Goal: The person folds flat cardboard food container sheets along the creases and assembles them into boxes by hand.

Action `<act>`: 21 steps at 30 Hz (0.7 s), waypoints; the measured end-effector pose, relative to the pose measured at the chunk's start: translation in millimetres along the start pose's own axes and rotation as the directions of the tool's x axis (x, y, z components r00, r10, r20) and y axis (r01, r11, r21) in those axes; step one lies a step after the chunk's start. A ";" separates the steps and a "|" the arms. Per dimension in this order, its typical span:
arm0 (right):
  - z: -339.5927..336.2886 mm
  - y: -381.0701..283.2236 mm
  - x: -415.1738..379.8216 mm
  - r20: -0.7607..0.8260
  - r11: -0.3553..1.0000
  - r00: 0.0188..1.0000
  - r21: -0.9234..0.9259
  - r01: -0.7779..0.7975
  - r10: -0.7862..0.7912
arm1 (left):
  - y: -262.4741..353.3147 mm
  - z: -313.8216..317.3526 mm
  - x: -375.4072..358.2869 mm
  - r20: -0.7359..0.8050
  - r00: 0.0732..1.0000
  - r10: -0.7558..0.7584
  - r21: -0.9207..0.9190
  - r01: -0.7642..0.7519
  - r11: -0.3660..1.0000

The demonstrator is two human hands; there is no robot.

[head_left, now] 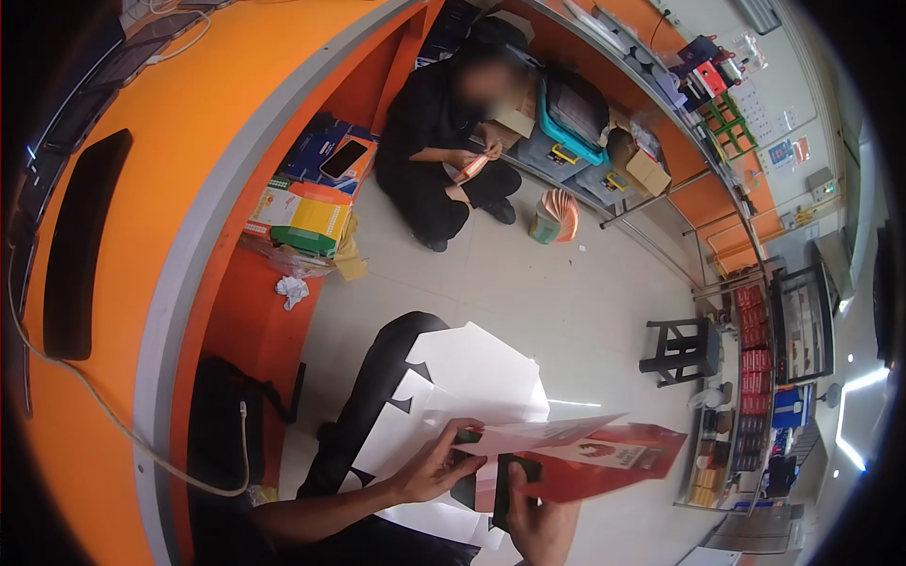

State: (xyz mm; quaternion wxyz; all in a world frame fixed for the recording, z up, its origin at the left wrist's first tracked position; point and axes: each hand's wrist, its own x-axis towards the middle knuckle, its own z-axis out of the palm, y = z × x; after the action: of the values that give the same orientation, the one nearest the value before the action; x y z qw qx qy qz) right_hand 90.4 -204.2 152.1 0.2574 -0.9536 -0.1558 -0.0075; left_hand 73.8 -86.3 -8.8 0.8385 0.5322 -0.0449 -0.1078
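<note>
A red printed carton [613, 469] with dark green end flaps is held up over my lap, partly unfolded. My left hand [434, 469] pinches its near left end, by a green flap. From below, my right hand [545, 524] grips the carton, with the thumb against a dark green part. Beneath both hands, a large die-cut white cardboard sheet [477, 363] with notched edges lies across my dark-clothed legs. More white card shows under my left forearm.
Across the floor a seated person [425, 141] holds a small red-and-white folded piece. Fanned cartons [557, 217] stand nearby. An orange desk [189, 123] fills the left, with stacked boxes and a phone [343, 159] beside it. A black stool [679, 352] stands right.
</note>
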 end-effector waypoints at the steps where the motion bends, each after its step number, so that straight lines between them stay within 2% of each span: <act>1: -2.2 -1.1 -2.6 -0.042 1.000 0.999 0.005 -0.017 0.017 | 0.4 -0.2 0.1 0.004 1.000 0.000 0.003 0.000 1.000; 3: -3.1 -0.4 -7.3 -0.065 0.999 0.998 0.032 -0.018 0.020 | 1.1 -0.2 0.2 0.016 0.999 -0.041 -0.049 0.042 0.998; 5: -5.4 -2.2 -12.1 0.118 0.979 0.993 0.196 -0.055 0.033 | -2.3 -1.3 -0.3 0.020 1.000 0.001 -0.031 0.000 1.000; 6: 0.3 -9.7 0.7 -0.066 0.997 0.997 0.071 0.037 -0.032 | -3.7 -2.0 -0.1 0.023 0.999 0.036 -0.020 -0.035 0.999; 7: 2.3 -7.5 0.5 -0.066 0.997 0.997 0.073 0.039 -0.034 | -4.7 -3.0 0.4 0.021 0.999 0.037 -0.018 -0.036 0.999; 10: 3.6 0.0 -1.2 0.016 0.997 1.000 0.076 -0.026 0.025 | -7.3 -3.5 -0.9 0.059 0.998 0.011 -0.055 -0.008 0.998; 12: -2.5 -1.9 5.7 0.151 0.986 0.985 0.130 -0.106 0.086 | -6.9 -4.8 -0.8 0.077 0.997 -0.030 -0.062 0.035 0.997; 13: -0.6 -3.5 8.6 0.151 0.985 0.984 0.131 -0.113 0.093 | -5.9 -4.9 -0.5 0.081 0.996 -0.035 -0.062 0.041 0.997; 15: 5.9 -4.7 12.0 -0.062 0.994 0.998 0.110 0.014 -0.008 | -3.1 -3.2 -0.1 0.067 0.996 0.063 -0.013 -0.062 0.998; 16: 5.1 0.3 10.9 -0.001 0.998 0.999 0.038 0.045 -0.045 | -5.4 -1.4 -1.2 0.067 0.997 0.024 -0.095 -0.017 0.995; 17: 5.7 -1.7 13.3 0.025 0.995 0.999 0.102 0.017 -0.020 | -9.9 0.2 -2.9 0.079 0.996 -0.029 -0.174 0.043 0.984; 19: 7.9 9.2 8.4 0.148 0.988 0.982 0.087 -0.130 0.116 | -4.3 0.3 -0.3 0.082 0.995 -0.054 -0.071 0.060 0.996; 21: 12.3 14.9 7.6 0.020 0.994 0.999 0.098 -0.050 0.048 | -2.4 1.9 -0.5 0.081 0.997 0.011 -0.080 -0.005 0.997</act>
State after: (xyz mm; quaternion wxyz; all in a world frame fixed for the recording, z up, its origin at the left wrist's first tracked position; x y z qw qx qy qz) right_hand 101.3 -208.1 134.8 0.3029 -0.9433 -0.1347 0.0151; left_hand 72.6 -88.8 -10.1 0.8570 0.4932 -0.0767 -0.1277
